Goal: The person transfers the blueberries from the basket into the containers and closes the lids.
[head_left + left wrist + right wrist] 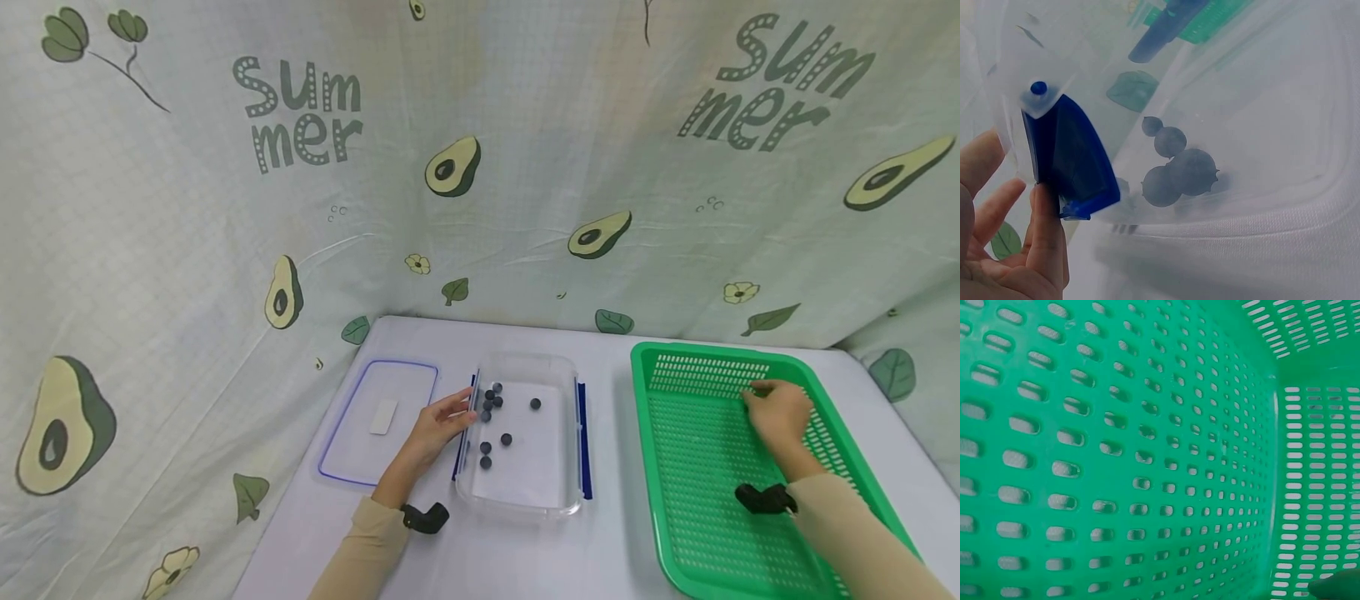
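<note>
Several blueberries [506, 439] lie in a clear plastic box [517, 505], most of them along its left side. My left hand [437, 427] is at the box's left wall, with loosely extended fingers touching the wall and the blue latch [1072, 159] from outside. Inside a green perforated basket [647, 467], near its far right part, is my right hand [780, 417]. Its thumb and forefinger are close together. Whether anything is between them is hidden. Only a dark fingertip [1338, 585] shows in the right wrist view.
A clear lid with a blue rim [352, 400] lies left of the box, a small white rectangle [383, 417] on it. A second blue latch [583, 442] hangs along the box's right side. A printed curtain [525, 167] hangs behind the white table [611, 533].
</note>
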The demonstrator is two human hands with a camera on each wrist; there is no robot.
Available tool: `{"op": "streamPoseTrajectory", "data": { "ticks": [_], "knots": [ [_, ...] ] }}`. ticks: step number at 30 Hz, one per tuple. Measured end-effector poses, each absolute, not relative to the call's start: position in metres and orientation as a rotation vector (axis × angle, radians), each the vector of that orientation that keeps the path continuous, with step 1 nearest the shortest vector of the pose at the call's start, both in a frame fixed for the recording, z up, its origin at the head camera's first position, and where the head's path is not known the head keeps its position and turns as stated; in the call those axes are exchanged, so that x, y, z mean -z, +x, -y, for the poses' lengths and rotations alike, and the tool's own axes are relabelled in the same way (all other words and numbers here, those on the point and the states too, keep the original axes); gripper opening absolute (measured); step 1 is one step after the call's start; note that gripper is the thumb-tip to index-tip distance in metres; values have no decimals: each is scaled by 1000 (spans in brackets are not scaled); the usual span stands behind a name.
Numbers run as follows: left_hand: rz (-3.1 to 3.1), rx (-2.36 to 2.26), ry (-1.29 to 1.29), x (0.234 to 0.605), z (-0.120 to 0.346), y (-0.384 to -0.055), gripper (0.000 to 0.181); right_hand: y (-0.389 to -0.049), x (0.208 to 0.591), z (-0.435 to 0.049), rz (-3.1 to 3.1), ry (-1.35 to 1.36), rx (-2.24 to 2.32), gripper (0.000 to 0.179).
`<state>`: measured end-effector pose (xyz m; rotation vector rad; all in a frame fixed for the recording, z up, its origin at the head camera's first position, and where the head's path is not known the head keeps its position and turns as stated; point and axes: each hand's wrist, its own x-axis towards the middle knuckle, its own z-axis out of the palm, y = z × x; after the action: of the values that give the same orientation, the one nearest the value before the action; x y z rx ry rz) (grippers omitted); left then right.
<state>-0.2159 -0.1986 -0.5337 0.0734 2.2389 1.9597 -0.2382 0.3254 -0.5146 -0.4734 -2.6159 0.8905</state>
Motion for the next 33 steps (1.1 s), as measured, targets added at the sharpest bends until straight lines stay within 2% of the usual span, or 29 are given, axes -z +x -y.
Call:
{"op": "streamPoseTrajectory", "data": {
  "ticks": [17,33],
  "knots": [
    [-2244,-1955,76,536,198,-216,56,-239,525,-317,2630,-480,-776,29],
    [-2242,-1967,55,536,198,-217,55,-239,535,-313,2521,-512,-918,25]
  ]
}}
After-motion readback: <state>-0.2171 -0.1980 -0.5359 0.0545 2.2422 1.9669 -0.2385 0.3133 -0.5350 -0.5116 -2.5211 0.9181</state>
